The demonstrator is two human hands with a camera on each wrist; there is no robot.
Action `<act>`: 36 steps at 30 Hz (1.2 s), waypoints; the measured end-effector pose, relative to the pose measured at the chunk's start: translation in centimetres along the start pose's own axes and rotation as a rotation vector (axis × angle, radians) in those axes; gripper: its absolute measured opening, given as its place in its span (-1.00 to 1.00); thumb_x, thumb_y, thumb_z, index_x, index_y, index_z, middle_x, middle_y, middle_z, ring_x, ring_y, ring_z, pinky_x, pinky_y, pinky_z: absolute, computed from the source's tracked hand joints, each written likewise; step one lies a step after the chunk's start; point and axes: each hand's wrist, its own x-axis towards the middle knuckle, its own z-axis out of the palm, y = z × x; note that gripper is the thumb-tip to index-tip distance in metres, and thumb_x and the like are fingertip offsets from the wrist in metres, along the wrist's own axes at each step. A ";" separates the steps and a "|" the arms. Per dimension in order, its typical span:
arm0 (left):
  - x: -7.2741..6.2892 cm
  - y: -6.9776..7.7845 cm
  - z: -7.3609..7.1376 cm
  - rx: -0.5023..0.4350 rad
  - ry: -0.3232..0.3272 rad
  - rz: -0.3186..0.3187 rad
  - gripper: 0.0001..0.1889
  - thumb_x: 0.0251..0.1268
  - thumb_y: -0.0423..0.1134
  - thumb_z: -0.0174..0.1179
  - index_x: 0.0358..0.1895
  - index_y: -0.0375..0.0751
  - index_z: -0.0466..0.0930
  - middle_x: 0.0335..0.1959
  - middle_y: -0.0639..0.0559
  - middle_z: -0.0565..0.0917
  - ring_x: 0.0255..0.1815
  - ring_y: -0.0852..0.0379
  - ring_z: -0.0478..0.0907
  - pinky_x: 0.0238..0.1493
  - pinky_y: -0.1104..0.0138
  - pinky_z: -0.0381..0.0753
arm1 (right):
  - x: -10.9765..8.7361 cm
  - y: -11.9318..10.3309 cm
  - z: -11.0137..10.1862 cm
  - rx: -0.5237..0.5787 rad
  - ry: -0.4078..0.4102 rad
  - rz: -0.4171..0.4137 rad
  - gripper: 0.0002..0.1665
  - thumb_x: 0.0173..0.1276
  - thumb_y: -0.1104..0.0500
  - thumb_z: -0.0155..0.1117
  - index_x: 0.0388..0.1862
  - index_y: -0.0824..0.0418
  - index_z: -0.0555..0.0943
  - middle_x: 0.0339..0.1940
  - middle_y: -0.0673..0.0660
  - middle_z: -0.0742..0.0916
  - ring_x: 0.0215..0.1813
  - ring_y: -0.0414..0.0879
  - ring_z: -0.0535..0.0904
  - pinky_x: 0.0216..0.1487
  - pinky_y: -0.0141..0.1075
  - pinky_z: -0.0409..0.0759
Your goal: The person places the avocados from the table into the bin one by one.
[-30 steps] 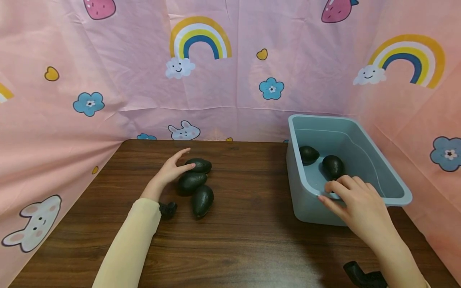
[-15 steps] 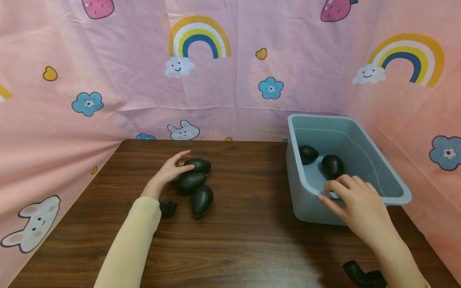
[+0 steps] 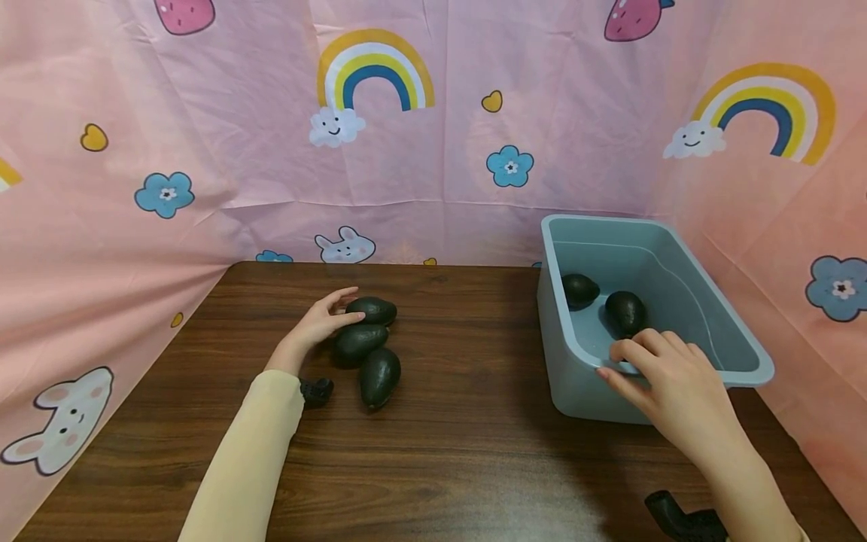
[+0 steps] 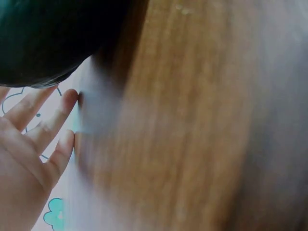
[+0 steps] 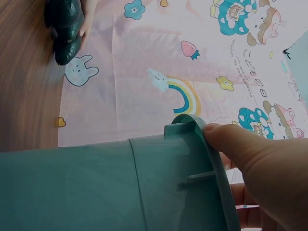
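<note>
Three dark green avocados lie close together in a row at the left of the wooden table. My left hand (image 3: 317, 325) grips the farthest avocado (image 3: 376, 310), thumb across its near side and fingers curled behind it. The middle avocado (image 3: 359, 345) and the nearest avocado (image 3: 381, 379) sit just in front. In the left wrist view an avocado (image 4: 43, 38) shows large above the spread outer fingers (image 4: 57, 115). At the right, my right hand (image 3: 677, 388) holds the near rim of a blue-grey plastic bin (image 3: 588, 388), thumb outside, fingers over the edge.
Inside the bin lie two more avocados, one by the left wall (image 3: 579, 291) and another (image 3: 626, 313) near the middle. A pink patterned cloth (image 3: 447, 165) hangs behind and beside the table (image 3: 447, 452). Black camera mounts (image 3: 680, 516) stick out at the wrists.
The left fingers have lowered and curled in behind the farthest avocado, with the thumb on its near side. The right hand and the bin stay as they were.
</note>
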 end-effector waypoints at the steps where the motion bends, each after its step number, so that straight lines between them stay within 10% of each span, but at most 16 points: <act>1: -0.3 0.5 0.0 -0.001 -0.007 -0.004 -0.22 0.33 -0.08 0.22 0.51 -0.19 0.05 0.42 -0.31 0.17 0.37 -0.28 0.16 0.12 -0.20 0.33 | 0.0 0.0 0.0 0.000 0.002 -0.002 -0.52 0.34 -0.35 0.07 -0.32 0.01 0.61 -0.43 -0.08 0.53 -0.37 -0.13 0.39 -0.44 -0.21 0.27; 8: -1.7 3.0 0.3 0.039 -0.024 -0.006 -0.30 0.37 -0.21 0.18 0.47 -0.31 0.10 0.38 -0.42 0.17 0.31 -0.36 0.17 0.10 -0.12 0.35 | 0.0 -0.1 -0.1 -0.007 -0.009 0.006 -0.73 0.17 -0.13 0.38 -0.32 0.01 0.60 -0.43 -0.09 0.52 -0.37 -0.12 0.39 -0.44 -0.21 0.26; 14: 0.2 0.1 0.2 0.053 -0.012 -0.002 -0.25 0.32 -0.06 0.23 0.49 -0.19 0.11 0.43 -0.34 0.13 0.38 -0.33 0.10 0.20 -0.17 0.25 | 0.0 -0.1 0.0 -0.004 0.000 0.009 -0.33 0.36 -0.46 -0.22 -0.33 0.01 0.61 -0.43 -0.09 0.52 -0.38 -0.14 0.38 -0.44 -0.21 0.25; 25: 0.5 -0.3 0.2 0.099 -0.008 -0.027 -0.24 0.28 0.06 0.23 0.47 -0.13 0.18 0.47 -0.28 0.09 0.46 -0.23 0.00 0.32 -0.14 0.08 | 0.1 -0.1 0.0 -0.008 0.004 0.005 -0.30 0.37 -0.46 -0.29 -0.34 0.01 0.59 -0.44 -0.09 0.51 -0.39 -0.14 0.36 -0.45 -0.22 0.25; 36: 0.7 -0.2 0.2 0.135 0.008 -0.022 -0.26 0.26 0.08 0.25 0.43 -0.14 0.25 0.44 -0.31 0.14 0.44 -0.26 0.03 0.32 -0.14 0.07 | 0.0 -0.1 -0.1 -0.014 -0.024 0.014 -0.72 0.01 0.04 0.50 -0.33 0.00 0.59 -0.42 -0.09 0.52 -0.38 -0.14 0.36 -0.45 -0.22 0.24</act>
